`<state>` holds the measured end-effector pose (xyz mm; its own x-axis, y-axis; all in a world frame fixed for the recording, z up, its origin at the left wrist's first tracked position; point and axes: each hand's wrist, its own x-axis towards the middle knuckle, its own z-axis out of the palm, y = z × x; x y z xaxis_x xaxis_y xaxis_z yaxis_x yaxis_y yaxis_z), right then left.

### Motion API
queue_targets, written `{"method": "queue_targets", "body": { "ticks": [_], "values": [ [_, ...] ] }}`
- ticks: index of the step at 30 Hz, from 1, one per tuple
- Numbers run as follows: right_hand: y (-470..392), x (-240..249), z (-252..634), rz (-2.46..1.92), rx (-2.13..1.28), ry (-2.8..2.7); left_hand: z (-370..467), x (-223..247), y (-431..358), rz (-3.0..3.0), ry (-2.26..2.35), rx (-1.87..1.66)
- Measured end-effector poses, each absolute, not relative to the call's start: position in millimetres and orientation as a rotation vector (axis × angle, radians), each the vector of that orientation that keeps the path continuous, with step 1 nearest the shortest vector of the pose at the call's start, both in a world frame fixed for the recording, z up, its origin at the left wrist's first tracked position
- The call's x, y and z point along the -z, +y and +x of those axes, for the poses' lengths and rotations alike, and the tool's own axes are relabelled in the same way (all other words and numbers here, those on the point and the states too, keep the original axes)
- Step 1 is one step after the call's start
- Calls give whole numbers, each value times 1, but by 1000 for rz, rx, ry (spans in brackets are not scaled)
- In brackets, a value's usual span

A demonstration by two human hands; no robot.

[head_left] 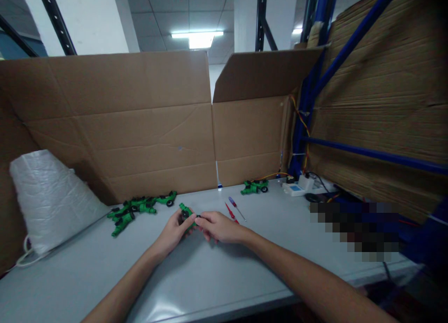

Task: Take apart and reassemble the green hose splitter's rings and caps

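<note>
In the middle of the table, my left hand is closed around a small green toy car with black wheels, holding it tilted. My right hand pinches a small black part at the toy's right end, perhaps a wheel; the fingers partly hide it. Just beyond my right hand lies a red screwdriver. Beside it is a second screwdriver with a purple-and-red handle and a metal shaft.
Several similar green toys lie in a cluster at the left; another green toy is at the back. A white wrapped bundle stands far left. A power strip with cables sits at the right, by the blue rack post. Cardboard walls the back.
</note>
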<state>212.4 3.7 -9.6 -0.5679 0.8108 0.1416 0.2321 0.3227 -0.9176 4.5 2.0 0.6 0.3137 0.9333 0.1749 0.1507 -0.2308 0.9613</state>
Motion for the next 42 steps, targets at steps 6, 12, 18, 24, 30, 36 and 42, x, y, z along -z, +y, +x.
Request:
{"method": "queue_targets", "body": {
  "ticks": [6,12,18,24,30,36,42],
  "values": [
    [0,7,214,-963,-1066,-2044,4,1,3,1622,1004,-1050],
    [-4,1,216,-977,-997,-2073,6,-2,0,1610,1018,-1034],
    [-1,3,217,-960,-968,-2088,7,-5,-1,1631,1002,-1033],
    [1,4,217,-966,-879,-2118,7,-7,-2,1641,1014,-1032],
    [0,2,218,-989,-679,-2186,4,-2,2,1667,1001,-1016],
    [-1,-1,220,-1004,-557,-2251,3,-1,3,1676,1032,-1007],
    [-3,-6,222,-989,-479,-2283,4,-5,0,1690,1031,-1013]
  ]
}}
